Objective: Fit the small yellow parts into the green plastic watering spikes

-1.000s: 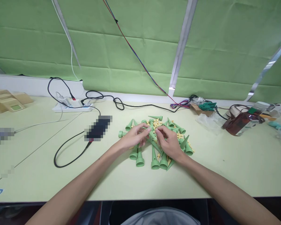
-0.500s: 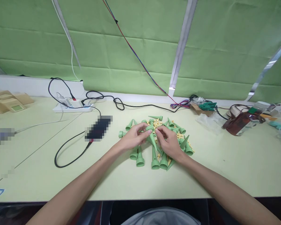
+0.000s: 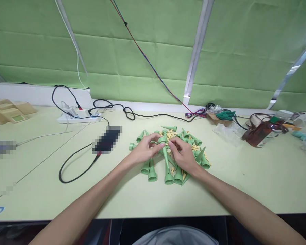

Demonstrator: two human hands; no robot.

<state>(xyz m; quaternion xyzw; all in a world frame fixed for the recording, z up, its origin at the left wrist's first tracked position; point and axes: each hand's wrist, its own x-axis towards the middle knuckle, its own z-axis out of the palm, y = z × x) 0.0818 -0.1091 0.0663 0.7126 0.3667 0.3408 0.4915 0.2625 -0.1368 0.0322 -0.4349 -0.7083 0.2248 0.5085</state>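
My left hand [image 3: 147,149] is closed around the wide collar of a green plastic watering spike [image 3: 165,155], thumb in front. The spike's narrow tip points down toward me. Close on its right, my right hand [image 3: 183,154] pinches a small yellow plastic valve [image 3: 168,144] against the side of the collar; the fingers cover most of it. Beneath and around both hands lie several more green spikes [image 3: 152,174], pointing different ways. Small yellow valves [image 3: 196,147] are heaped among them, partly hidden by the spikes and my right hand.
A blurred-out dark device [image 3: 107,139] with a black cable lies left of the pile. Behind it is a white power strip [image 3: 79,117]. A brown bottle [image 3: 261,134] and clear plastic bags [image 3: 228,133] are on the right. Cardboard pieces [image 3: 10,110] sit far left.
The held spike has turned slightly, so its tip points more straight down. My right fingertips have shifted slightly left along its collar. The pile looks the same.
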